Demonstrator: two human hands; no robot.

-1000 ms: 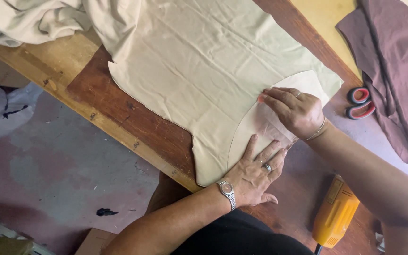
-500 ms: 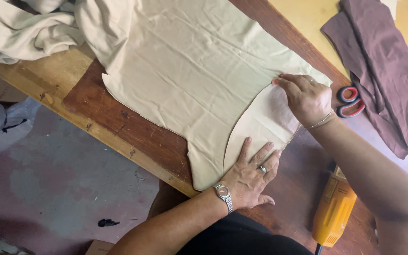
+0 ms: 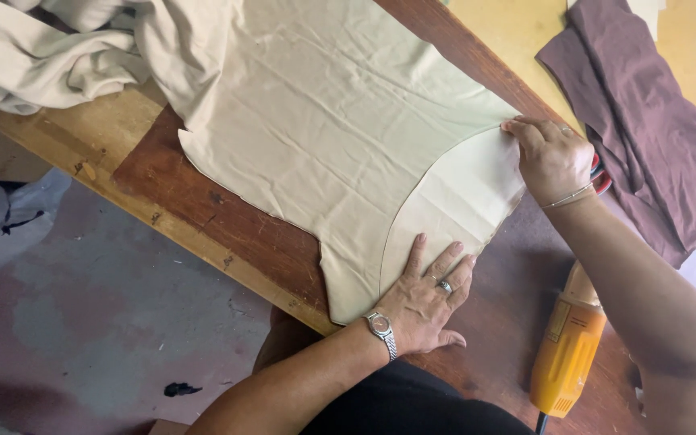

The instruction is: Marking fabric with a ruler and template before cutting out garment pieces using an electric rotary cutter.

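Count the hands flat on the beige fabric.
2. Left hand presses the beige curved pattern piece near the wooden table's front edge; right hand holds its far corner.

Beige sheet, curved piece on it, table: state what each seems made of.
Beige sheet: soft woven cloth, matte; it creases and bunches. Curved piece: probably stiff paper; flat, smooth, crisp edge. Table: wood, worn dark finish, scratched, bare pale edge.

There is one view only, from a camera worn on the person's head, looking steeply down and a little forward over the wooden table [image 3: 203, 201]. It sits close (both forearms rise from the bottom edge), so the left hand [image 3: 427, 300] and right hand [image 3: 553, 159] fill the lower right. The table edge runs diagonally; the floor [image 3: 82, 322] shows at lower left.
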